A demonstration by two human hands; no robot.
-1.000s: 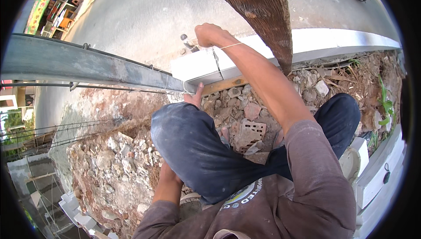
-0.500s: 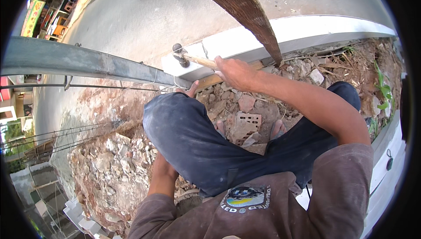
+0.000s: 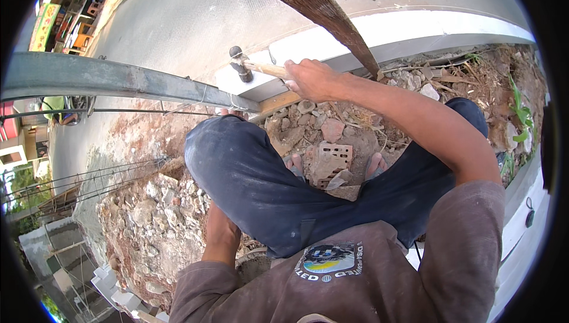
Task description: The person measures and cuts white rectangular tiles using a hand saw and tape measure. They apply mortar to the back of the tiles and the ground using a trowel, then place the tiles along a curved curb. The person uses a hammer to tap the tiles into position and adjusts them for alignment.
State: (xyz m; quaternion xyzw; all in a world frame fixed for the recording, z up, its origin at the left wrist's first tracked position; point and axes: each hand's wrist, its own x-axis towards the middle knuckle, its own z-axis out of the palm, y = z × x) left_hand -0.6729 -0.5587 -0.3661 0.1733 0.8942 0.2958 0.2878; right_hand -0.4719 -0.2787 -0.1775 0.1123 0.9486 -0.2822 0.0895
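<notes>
The right hand (image 3: 311,79) is closed around the wooden handle of a hammer (image 3: 256,68). The dark metal head is at the far end of the handle, over the top of a white block (image 3: 255,86). This block is the landmark here. The step in hand looks like hammering at the edge of the block, where a flat wooden board (image 3: 280,102) lies against its near side. I cannot see a nail, so what the hammer hits is not clear.

The left hand (image 3: 222,234) is far below the block, low in the picture beside the left knee. It rests on the rubble (image 3: 151,222), and its fingers are hidden behind the leg, so I cannot tell if it holds something.

For the next blow, I think the hammer head must come down straight on the same point by the block's edge, and the wrist must keep firm so the head does not slip to the metal beam (image 3: 112,81), which ends just left of the block.

The hammer has a light wooden handle, worn, and a small dark head with a rounded end. A dark curved plank (image 3: 320,12) passes over the block, just right of the hand. A perforated brick (image 3: 333,160) lies below the block, between the feet.
</notes>
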